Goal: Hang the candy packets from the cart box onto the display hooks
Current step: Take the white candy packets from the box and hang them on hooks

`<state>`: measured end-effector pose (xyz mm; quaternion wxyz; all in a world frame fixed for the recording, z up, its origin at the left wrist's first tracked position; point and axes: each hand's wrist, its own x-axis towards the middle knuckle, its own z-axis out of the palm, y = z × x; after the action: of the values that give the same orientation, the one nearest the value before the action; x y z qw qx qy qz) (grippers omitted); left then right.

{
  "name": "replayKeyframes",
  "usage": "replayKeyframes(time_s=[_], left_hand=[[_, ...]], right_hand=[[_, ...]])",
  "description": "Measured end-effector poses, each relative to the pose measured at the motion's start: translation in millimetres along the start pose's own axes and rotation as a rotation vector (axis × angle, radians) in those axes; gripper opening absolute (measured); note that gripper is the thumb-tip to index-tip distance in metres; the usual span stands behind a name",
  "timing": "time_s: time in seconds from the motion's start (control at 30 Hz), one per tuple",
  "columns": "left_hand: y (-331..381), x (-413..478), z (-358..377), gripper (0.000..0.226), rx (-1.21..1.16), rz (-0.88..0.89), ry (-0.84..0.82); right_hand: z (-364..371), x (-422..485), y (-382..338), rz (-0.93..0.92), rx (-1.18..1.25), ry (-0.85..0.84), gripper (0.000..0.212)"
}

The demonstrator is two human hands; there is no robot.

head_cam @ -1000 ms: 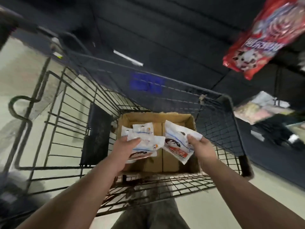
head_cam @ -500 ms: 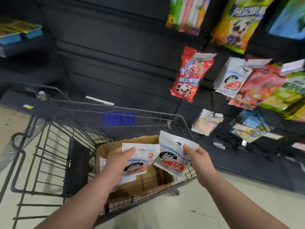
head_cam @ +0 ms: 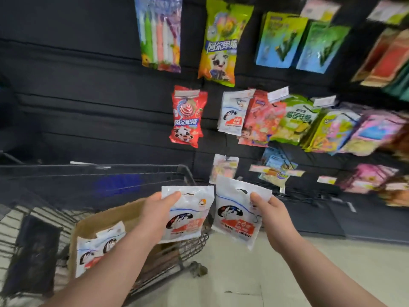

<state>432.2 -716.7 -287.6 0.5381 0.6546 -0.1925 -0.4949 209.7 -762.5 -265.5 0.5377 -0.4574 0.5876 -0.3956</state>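
Two arms stretch forward. The left hand (head_cam: 158,214) has its grip on one white packet (head_cam: 190,218) over the cart (head_cam: 132,169), and the right hand (head_cam: 271,214) pinches a second packet (head_cam: 236,218) beside it. More packets (head_cam: 97,249) sit in the box (head_cam: 104,222)

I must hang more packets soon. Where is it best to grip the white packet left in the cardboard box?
Probably pinch its top edge from above: the white packet stands upright in the cardboard box, its top edge free and uppermost.
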Motion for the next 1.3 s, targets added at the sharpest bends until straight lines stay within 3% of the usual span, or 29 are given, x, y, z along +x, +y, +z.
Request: replayKeyframes(time_s=[0.23, 0.43, 0.93, 1.3], left_hand=[[-7, -37, 81, 0.009, -0.059, 0.045, -0.047], [0, -45, 111, 0.013, -0.069, 0.065, -0.022], [60, 72, 151, 0.005, -0.074, 0.113, -0.070], [100, 172, 148, 0.008, -0.048, 0.112, -0.082]], right_hand=[[-90, 4, -10, -0.045, 0.022, 0.027, 0.013], [-119, 25, -16, -0.053, 0.040, -0.013, 0.011], [-86, 135, -60, -0.075, 0.125, 0.006, 0.008], [-24, 224, -99, -0.125, 0.006, 0.083, 0.012]])
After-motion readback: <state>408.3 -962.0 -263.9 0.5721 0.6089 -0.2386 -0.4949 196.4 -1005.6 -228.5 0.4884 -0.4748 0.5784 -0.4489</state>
